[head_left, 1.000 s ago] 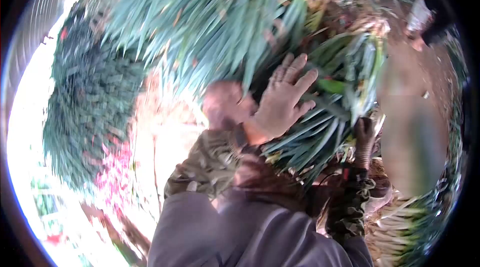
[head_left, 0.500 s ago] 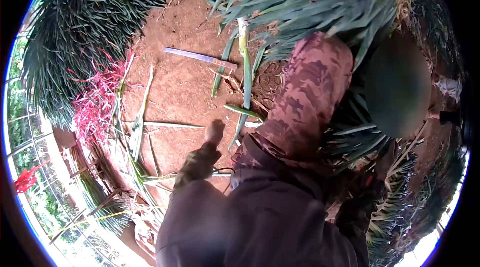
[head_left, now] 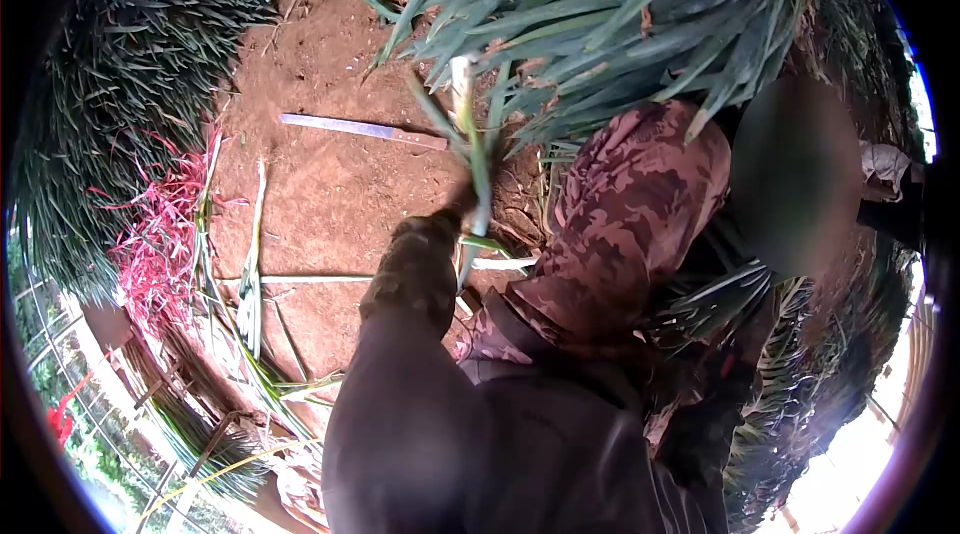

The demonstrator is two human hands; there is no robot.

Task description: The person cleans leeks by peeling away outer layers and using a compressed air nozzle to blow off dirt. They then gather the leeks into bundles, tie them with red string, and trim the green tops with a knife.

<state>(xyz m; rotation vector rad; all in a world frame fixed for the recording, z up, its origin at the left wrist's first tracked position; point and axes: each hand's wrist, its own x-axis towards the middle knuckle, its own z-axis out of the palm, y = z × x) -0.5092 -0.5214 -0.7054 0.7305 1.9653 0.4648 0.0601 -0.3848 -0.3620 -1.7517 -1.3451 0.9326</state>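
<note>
My left hand [head_left: 462, 198], smeared by motion, reaches from a camouflage sleeve to a green leafy stalk with a pale end [head_left: 463, 99]. Its fingers cannot be made out, so a hold is unclear. Just left of the stalk, a long knife [head_left: 345, 126] lies on the brown soil, its wooden handle toward the hand. My right arm [head_left: 700, 439] extends into dark shade on the right, where the hand cannot be made out. A knee in camouflage cloth [head_left: 640, 174] is right of the stalk.
Large heaps of green leaves stand at the top [head_left: 620, 24] and upper left [head_left: 150, 44]. Red strips [head_left: 165, 244] lie at the left beside loose leaves [head_left: 252, 284]. A blurred oval [head_left: 795, 179] covers part of the right side.
My left hand has moved up and right, from bare soil to the stalk. The whole view has shifted slightly, with the knife now further left.
</note>
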